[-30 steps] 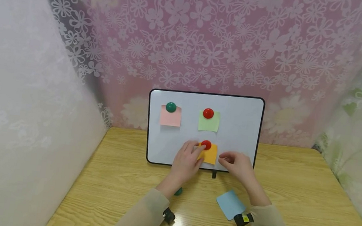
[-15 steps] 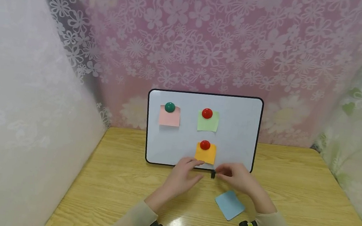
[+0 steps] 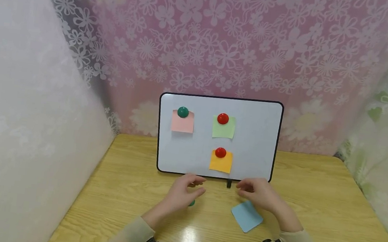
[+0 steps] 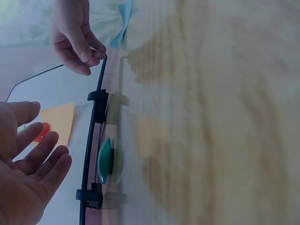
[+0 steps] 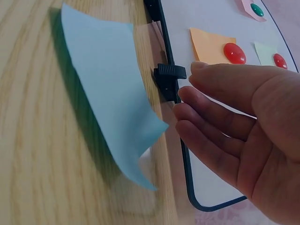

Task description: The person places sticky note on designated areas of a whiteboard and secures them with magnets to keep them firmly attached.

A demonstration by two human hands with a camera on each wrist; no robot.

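Observation:
My left hand hovers over the table below the whiteboard, fingers loosely bent and holding nothing. A green magnet lies on the table, mostly hidden behind that hand in the head view. My right hand is at the board's lower right, its relaxed fingers around nothing. Just below it lies a blue sticky note, its corners curling up in the right wrist view. On the whiteboard, an orange note hangs under a red magnet.
Higher on the board, a green magnet holds a pink note and a red magnet holds a light green note. A black foot clip juts from the board's lower edge. Flowered curtain stands behind.
My left hand has left the orange note and drawn down and left over the table. My right hand has dropped from beside the orange note towards the blue note.

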